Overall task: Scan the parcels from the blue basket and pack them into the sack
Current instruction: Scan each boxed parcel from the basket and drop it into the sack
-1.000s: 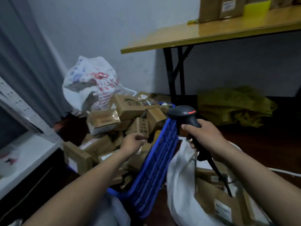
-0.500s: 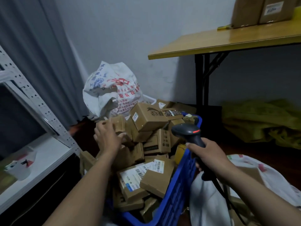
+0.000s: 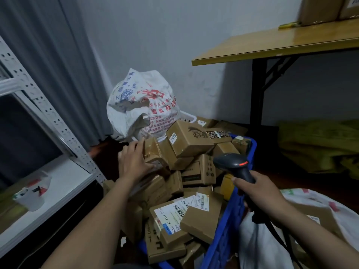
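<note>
The blue basket [image 3: 229, 228] is heaped with several brown cardboard parcels. My left hand [image 3: 134, 164] grips a small taped brown parcel [image 3: 154, 152] at the pile's upper left, thumb on its front face, fingers over its far side. In my right hand [image 3: 266, 193], above the basket's right rim, is a black handheld scanner [image 3: 233, 165]; its cable trails down toward me. The open white sack [image 3: 272, 241] lies at the lower right with brown parcels inside.
A full printed white sack [image 3: 143, 105] leans in the corner behind the basket. A white metal shelf [image 3: 48, 193] stands on the left with a small cup on it. A wooden table [image 3: 281, 43] with boxes on top stands at the right. Yellow-green sacks [image 3: 318, 146] lie under it.
My left hand moved from the pile's middle to its upper left and took hold of the small taped parcel. The view swung left. The scanner stayed in my right hand.
</note>
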